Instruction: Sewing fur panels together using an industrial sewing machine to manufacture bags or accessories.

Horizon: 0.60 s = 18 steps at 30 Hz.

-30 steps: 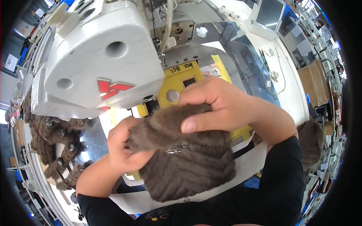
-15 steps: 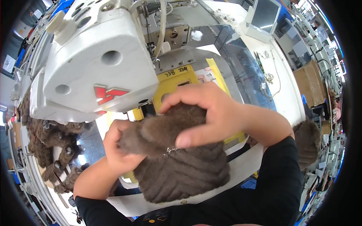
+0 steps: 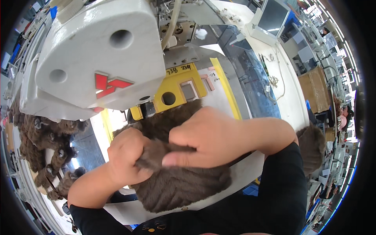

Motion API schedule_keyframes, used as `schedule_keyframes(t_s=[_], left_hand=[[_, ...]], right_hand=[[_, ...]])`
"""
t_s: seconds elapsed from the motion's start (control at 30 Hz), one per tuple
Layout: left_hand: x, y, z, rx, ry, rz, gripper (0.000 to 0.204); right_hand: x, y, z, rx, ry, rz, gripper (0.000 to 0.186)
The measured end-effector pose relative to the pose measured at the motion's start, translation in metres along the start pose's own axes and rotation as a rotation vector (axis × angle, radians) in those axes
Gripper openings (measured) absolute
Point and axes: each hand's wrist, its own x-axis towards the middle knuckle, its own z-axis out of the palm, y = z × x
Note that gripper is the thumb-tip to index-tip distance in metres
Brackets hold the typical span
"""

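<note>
A brown furry fabric piece (image 3: 178, 184) lies bunched on the white sewing table, right in front of me. My left hand (image 3: 127, 156) is closed around a fold of the fur at its left side. My right hand (image 3: 207, 135) presses over the top of the piece, thumb and fingers pinching the same fold. The fur's far edge reaches the yellow template plate (image 3: 180, 88) under the head of the white sewing machine (image 3: 98, 55).
A heap of brown furry pieces (image 3: 43, 145) lies at the left of the machine. Another brown fur piece (image 3: 313, 145) sits by my right elbow. A monitor (image 3: 272, 17) stands at the back right, and a cardboard box (image 3: 313, 88) beyond the table's edge.
Both hands have pushed the fur piece forward toward the machine's yellow plate and gathered it tighter; the metal part seen on the fur earlier is now hidden.
</note>
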Motion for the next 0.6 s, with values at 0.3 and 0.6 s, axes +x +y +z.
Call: schedule_keyframes(t_s=[0.3, 0.6], left_hand=[[0.0, -0.011, 0.003, -0.003, 0.004, -0.078, 0.027], [0.001, -0.015, 0.003, 0.08, -0.091, -0.039, 0.03]], right_hand=[[0.006, 0.014, -0.009, 0.277, -0.042, 0.07, 0.042], [0.01, 0.02, -0.002, 0.309, -0.052, 0.088, 0.047]])
